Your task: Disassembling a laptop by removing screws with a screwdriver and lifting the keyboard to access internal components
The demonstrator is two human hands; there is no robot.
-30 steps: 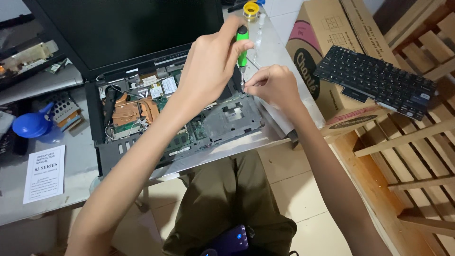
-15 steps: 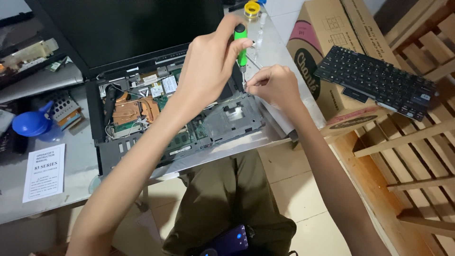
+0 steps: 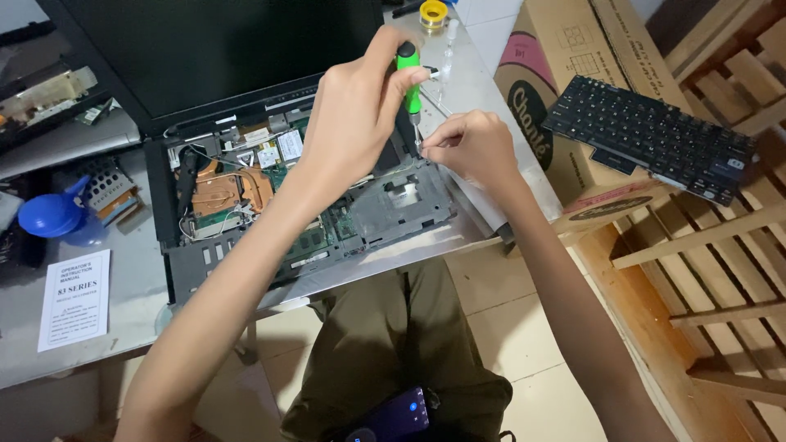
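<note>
An opened laptop (image 3: 246, 205) lies on the grey table with its keyboard removed, showing circuit boards and a copper heat pipe. My left hand (image 3: 356, 115) grips a green-handled screwdriver (image 3: 409, 78) held upright, its tip down at the laptop's right rear corner. My right hand (image 3: 471, 147) pinches the screwdriver's shaft near the tip, fingers closed. The dark laptop screen (image 3: 213, 49) stands open behind.
A detached black keyboard (image 3: 651, 139) rests on a cardboard box (image 3: 540, 98) at right. Wooden slatted crates (image 3: 712, 278) stand beside it. A blue air blower (image 3: 49, 217), a white manual sheet (image 3: 74, 299) and a yellow tape roll (image 3: 433, 12) are on the table. A phone (image 3: 393, 417) lies on my lap.
Both hands stay at the laptop's right rear corner with the screwdriver; only slight shifts of the fingers on the handle.
</note>
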